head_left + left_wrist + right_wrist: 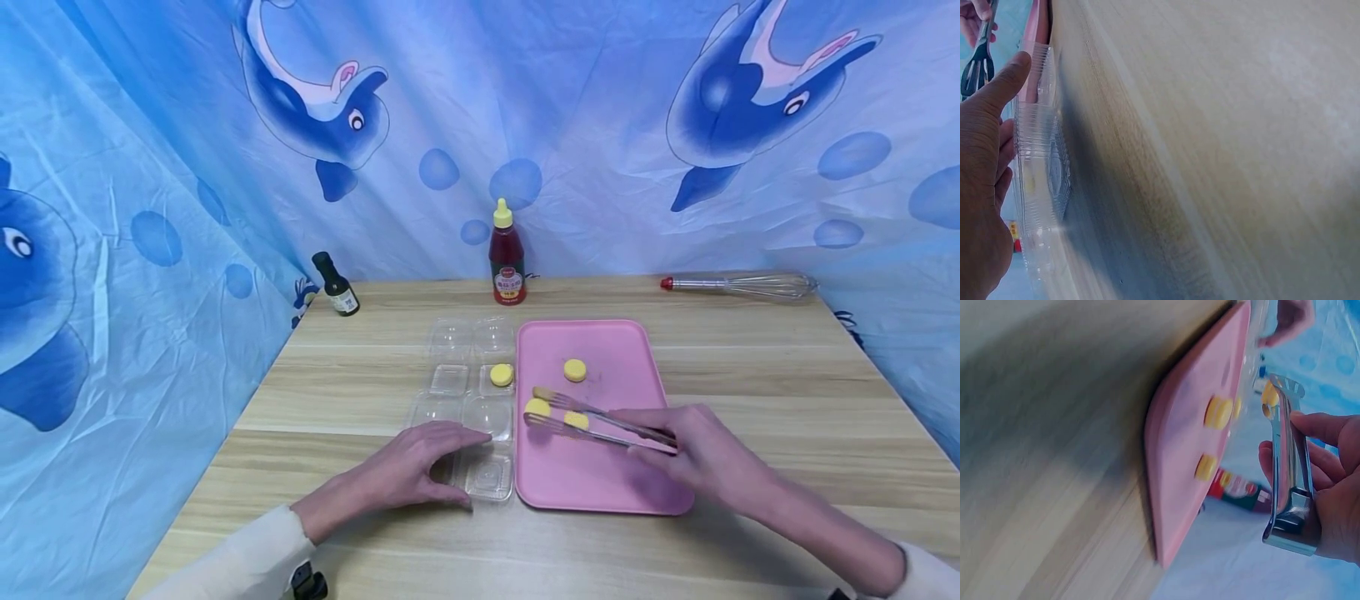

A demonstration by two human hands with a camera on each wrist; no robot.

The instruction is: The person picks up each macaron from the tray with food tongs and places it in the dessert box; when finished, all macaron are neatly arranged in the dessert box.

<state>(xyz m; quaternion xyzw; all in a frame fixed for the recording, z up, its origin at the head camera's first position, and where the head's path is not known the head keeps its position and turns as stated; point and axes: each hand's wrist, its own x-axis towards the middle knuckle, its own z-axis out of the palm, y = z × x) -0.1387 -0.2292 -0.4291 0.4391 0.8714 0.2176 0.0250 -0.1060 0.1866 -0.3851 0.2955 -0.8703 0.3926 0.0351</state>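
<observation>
My right hand (697, 454) holds a pair of metal tongs (622, 431) over the pink tray (600, 492). Between the tong tips is a yellow macaron (1270, 394), apparently raised above the tray in the right wrist view. Two more macarons, a far one (575, 370) and a nearer one (576, 420) partly behind the tongs, lie on the tray. My left hand (412, 467) rests at the near left part of a clear plastic container (489, 477), thumb and fingers spread and fairly straight. One macaron (502, 375) sits in a right-hand compartment of that container.
Behind the container stands a red sauce bottle (507, 262) with a yellow cap. A small dark bottle (336, 285) is at the back left, and a whisk (742, 286) lies at the back right. A blue dolphin-printed curtain (570, 100) hangs behind the wooden table (330, 383).
</observation>
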